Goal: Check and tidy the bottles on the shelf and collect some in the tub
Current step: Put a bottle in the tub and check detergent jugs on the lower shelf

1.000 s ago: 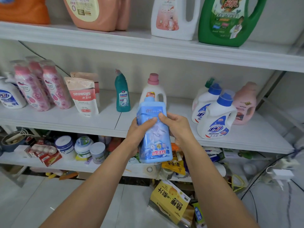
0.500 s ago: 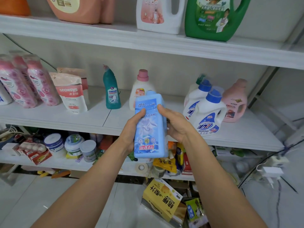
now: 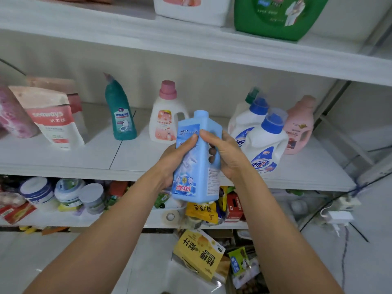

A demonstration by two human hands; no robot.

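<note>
The blue bottle point(image 3: 197, 166) has been turned in the last second. Before, its front label faced the camera squarely. Now it is swung a little, so the narrow side with the fine print and the handle hole shows as well, and its top leans slightly to the right. It is held in the air just in front of and to the right of the white bottle with the pink cap point(image 3: 165, 119), clear of the shelf point(image 3: 84, 164) that bottle stands on. I judge this to be the checking step still under way: the blue bottle has not been set back beside the pink-capped one, and no tub is plainly in view.

Both hands grip the blue bottle, as they did before. The left hand point(image 3: 176, 158) wraps its left side, with the thumb laid across the label near the top and the fingers hidden behind. The right hand point(image 3: 227, 153) holds the other side, its thumb meeting the left thumb on the label. Its fingertips point(image 3: 212, 151) are curled through the handle hole.
</note>
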